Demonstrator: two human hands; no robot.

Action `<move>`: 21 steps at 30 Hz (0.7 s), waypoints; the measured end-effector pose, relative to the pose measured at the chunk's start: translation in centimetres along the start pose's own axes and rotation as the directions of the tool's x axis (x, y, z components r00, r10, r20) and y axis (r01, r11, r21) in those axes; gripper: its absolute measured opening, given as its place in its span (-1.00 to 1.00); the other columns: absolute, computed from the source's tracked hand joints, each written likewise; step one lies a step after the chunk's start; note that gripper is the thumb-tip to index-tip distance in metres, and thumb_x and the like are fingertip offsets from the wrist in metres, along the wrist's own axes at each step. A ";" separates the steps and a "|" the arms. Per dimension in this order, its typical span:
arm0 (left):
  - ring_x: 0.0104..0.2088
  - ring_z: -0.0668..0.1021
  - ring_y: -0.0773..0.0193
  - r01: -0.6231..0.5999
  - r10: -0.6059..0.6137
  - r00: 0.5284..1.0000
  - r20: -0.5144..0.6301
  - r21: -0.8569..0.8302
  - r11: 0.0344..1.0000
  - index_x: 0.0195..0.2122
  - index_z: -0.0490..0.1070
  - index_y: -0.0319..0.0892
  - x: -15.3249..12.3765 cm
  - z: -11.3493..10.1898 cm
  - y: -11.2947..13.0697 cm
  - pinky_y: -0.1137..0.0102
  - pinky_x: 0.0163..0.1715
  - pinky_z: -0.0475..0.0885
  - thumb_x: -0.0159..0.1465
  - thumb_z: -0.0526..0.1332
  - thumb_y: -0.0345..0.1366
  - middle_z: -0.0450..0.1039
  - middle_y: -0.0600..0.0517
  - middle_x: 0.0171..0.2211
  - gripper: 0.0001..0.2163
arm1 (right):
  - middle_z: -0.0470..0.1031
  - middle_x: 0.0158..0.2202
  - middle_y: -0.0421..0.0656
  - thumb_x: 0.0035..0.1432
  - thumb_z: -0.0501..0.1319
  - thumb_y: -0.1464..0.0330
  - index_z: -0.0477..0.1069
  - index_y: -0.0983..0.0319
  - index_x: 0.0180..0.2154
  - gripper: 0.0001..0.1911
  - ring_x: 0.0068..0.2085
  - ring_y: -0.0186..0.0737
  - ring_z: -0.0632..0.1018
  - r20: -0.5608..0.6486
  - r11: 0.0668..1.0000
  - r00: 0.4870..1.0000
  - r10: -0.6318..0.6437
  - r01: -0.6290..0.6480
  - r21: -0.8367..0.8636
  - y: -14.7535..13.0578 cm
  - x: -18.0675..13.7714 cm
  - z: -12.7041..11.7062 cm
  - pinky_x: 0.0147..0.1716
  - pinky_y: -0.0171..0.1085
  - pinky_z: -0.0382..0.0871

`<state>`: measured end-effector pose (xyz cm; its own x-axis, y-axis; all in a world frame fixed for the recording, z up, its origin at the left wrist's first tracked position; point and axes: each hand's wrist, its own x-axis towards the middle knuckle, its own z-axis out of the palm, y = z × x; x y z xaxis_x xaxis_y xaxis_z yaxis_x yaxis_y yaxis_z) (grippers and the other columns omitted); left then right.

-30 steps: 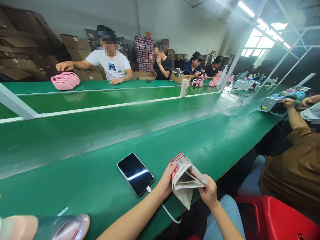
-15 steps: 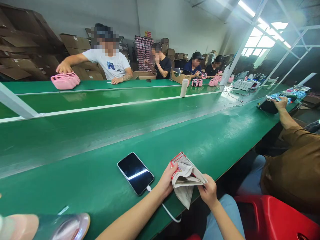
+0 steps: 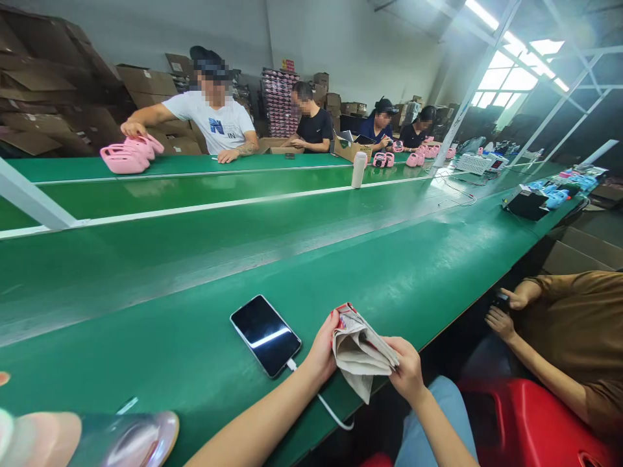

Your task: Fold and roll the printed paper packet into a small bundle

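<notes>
Between my hands is a folded sheet of newspaper (image 3: 363,353), printed in grey and red, its folds fanned open toward me. My left hand (image 3: 324,350) is closed on its left side, thumb on top. My right hand (image 3: 406,370) pinches the right edge. The paper is over the front edge of the green table (image 3: 195,350). Left of my left hand, a phone (image 3: 266,336) lies face up with a dark screen. A white charging cable (image 3: 333,413) is plugged into it and runs under my left forearm.
A clear bottle-like object (image 3: 141,441) lies at the lower left. Beside me, a person in brown (image 3: 574,331) sits near a red stool (image 3: 540,415). Across the table, several people work near pink cases (image 3: 129,155). A pale bottle (image 3: 359,170) stands on the divider.
The newspaper's folds have shifted slightly in my hands. The person in brown has drawn an arm back from the black box and now holds a small dark object. Across, a hand has shifted on the pink cases.
</notes>
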<state>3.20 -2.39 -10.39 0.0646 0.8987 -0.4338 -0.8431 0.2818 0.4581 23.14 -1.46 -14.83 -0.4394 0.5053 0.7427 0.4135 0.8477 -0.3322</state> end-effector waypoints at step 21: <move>-0.54 0.53 0.22 0.139 -0.148 0.978 -0.147 -0.068 0.988 -0.33 0.34 -0.26 -0.8 1.9 1.0 0.32 -0.39 0.46 0.40 0.03 -0.30 0.46 -0.03 -0.53 -0.79 | 0.51 -0.32 -0.01 0.40 -0.09 0.10 0.39 0.27 -0.07 -0.54 -0.31 -0.10 0.54 -0.104 0.999 0.994 0.038 -0.042 -0.032 -0.3 -0.5 0.7 -0.35 -0.16 0.36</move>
<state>3.30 -2.22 -8.08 0.1096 0.7876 -0.6064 -0.8603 0.3808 0.3391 22.67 -1.83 -15.55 -0.3384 0.5179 0.7857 0.4568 0.8203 -0.3441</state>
